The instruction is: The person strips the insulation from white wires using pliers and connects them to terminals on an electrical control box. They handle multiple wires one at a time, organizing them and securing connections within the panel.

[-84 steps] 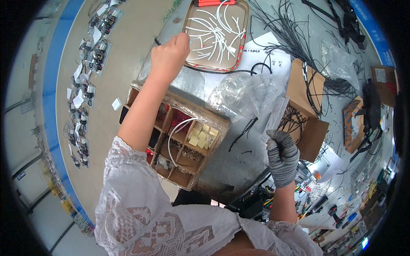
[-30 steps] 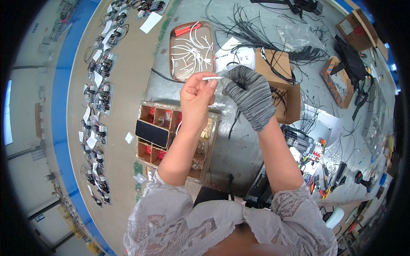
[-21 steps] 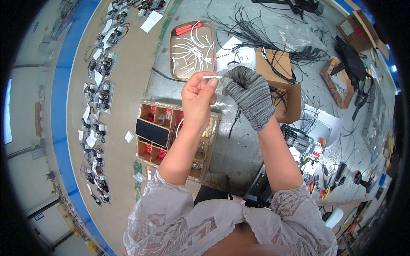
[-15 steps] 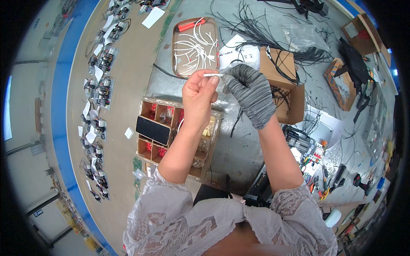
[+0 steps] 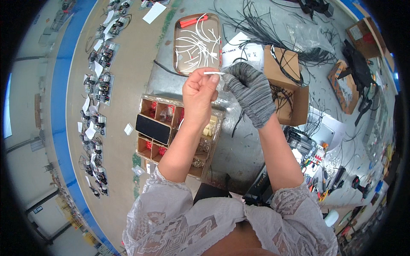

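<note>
In front of me, over the bench, a short white tube (image 5: pixel 212 73) is pinched between the thumb and fingers of my bare left hand (image 5: pixel 198 89). My right hand (image 5: pixel 249 91), in a grey striped knit glove, is closed at the tube's right end, its fingertips pressed together there. What lies inside the gloved fingers is hidden. Just beyond my hands, a brown tray (image 5: pixel 176 53) carries many curved white tube pieces (image 5: pixel 194 48) and a red-handled tool (image 5: pixel 192 21).
A divided wooden box (image 5: pixel 218 123) with red and pale small parts stands below my left forearm, a black phone (image 5: pixel 153 129) on it. Right of my hands are an open carton (image 5: pixel 299 102) and black cables (image 5: pixel 273 40). Wired assemblies (image 5: pixel 102 89) line the left side.
Both hands keep their hold on the white tube, almost unmoved. The view has shifted slightly, so the tray and carton sit a little farther right.
</note>
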Demonstrator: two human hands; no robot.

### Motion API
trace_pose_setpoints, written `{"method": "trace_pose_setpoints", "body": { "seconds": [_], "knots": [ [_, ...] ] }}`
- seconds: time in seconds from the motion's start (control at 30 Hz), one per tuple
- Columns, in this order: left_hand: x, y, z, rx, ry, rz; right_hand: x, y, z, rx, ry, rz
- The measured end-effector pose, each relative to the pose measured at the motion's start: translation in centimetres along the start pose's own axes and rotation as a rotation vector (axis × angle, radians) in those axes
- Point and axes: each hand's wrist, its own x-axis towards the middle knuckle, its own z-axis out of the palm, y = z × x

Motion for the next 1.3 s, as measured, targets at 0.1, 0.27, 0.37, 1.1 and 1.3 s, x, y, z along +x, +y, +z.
{"method": "trace_pose_setpoints", "body": {
  "seconds": [0.1,0.27,0.37,1.1,1.3],
  "knots": [
    [0.0,-0.2,0.0,0.013,0.012,0.013,-0.3,-0.2,-0.1,-0.046,0.005,-0.009],
    [0.2,-0.4,0.0,0.013,0.041,0.005,-1.1,0.6,-1.3,0.036,0.014,0.052],
    [0.5,-0.2,-1.4,0.144,0.072,-0.007,-1.4,1.8,-1.8,-0.126,-0.023,0.027],
    [15.8,-3.6,-20.3,0.983,-0.120,-0.359,-5.9,22.9,-1.3,-1.319,-0.506,-0.388],
    [17.9,-3.8,-20.0,0.723,-0.122,-0.549,-6.0,23.6,-1.4,-1.261,-0.485,-0.331]
  ]
}}
